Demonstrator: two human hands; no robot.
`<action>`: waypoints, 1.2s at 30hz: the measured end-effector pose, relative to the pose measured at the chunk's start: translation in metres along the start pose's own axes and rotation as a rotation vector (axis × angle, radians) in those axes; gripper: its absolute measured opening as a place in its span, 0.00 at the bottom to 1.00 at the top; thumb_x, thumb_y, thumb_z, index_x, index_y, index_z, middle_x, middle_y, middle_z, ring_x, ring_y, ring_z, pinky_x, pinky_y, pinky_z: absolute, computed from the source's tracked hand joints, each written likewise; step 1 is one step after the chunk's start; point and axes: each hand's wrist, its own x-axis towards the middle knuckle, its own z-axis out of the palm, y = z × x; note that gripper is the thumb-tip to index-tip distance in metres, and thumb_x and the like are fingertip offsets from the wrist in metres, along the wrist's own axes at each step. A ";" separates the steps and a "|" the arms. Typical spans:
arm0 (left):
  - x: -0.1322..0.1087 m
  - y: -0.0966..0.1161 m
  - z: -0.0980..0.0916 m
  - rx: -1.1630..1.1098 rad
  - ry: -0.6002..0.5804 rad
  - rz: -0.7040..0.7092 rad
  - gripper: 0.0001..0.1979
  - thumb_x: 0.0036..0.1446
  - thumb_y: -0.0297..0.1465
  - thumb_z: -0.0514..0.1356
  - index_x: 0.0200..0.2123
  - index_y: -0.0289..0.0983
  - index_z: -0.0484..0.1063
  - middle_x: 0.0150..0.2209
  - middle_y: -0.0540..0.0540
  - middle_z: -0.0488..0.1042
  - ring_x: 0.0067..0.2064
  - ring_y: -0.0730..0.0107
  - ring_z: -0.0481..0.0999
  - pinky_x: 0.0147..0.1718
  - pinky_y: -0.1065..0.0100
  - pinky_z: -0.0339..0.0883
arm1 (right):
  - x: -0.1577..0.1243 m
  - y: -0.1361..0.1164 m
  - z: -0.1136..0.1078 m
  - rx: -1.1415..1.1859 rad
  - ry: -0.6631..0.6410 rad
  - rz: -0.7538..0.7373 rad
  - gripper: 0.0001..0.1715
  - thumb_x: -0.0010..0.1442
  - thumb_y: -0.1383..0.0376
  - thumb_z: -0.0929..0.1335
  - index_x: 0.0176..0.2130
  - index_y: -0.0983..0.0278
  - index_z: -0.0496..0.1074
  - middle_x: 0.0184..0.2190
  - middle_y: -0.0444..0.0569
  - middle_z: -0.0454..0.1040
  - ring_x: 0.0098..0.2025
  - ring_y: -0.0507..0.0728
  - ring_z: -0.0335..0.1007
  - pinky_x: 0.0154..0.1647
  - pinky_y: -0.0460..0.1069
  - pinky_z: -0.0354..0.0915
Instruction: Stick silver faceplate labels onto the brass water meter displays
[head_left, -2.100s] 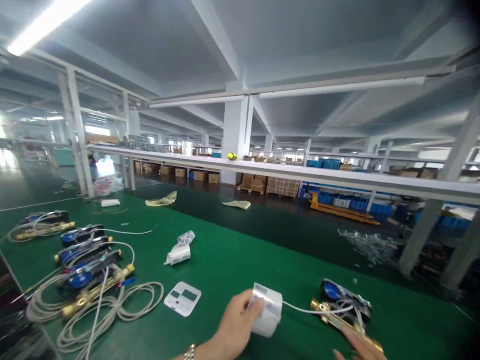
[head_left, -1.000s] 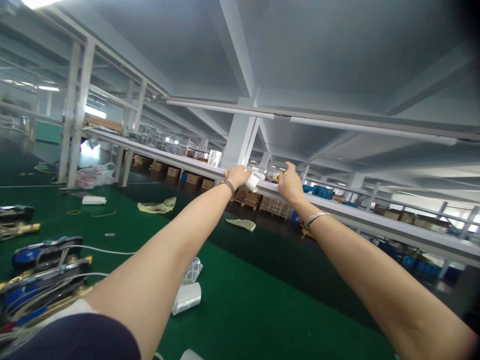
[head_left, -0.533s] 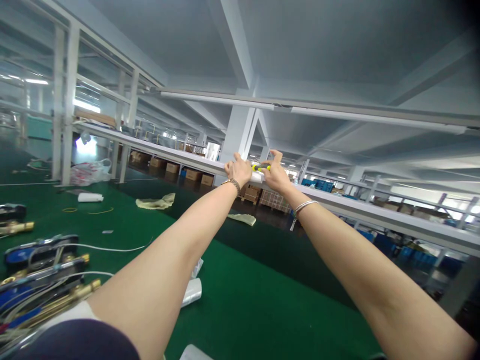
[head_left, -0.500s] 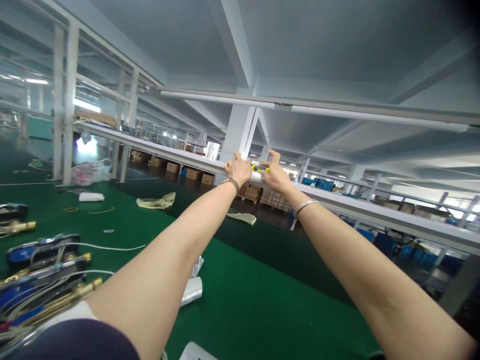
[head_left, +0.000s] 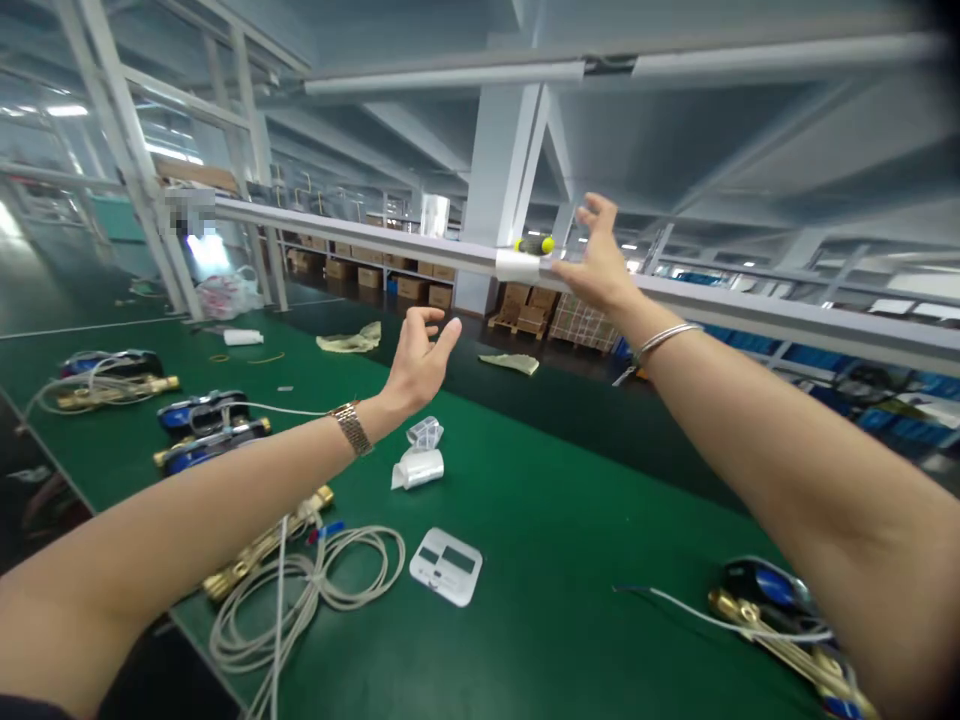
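White plastic roll (head_left: 517,265), lying on long pale shelf (head_left: 360,232). Right hand (head_left: 598,262): fingers spread, empty, just beside it. Left hand (head_left: 424,360): fingers loosely curled, empty, above green worktop (head_left: 555,520). Step, apparently: shelf placement; next move calls for undisturbing withdrawal.

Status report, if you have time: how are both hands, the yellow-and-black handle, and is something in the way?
Left hand open, above green bench. Right hand open beside yellow-and-black handle. White piece at shelf edge, in front of handle.
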 end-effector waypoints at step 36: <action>-0.374 -0.060 -0.072 0.674 -0.806 0.341 0.50 0.55 0.62 0.61 0.74 0.51 0.51 0.67 0.44 0.69 0.63 0.39 0.72 0.59 0.43 0.63 | -0.400 -0.077 -0.038 0.601 -0.214 1.009 0.26 0.54 0.53 0.76 0.51 0.57 0.77 0.53 0.51 0.79 0.58 0.60 0.73 0.61 0.59 0.66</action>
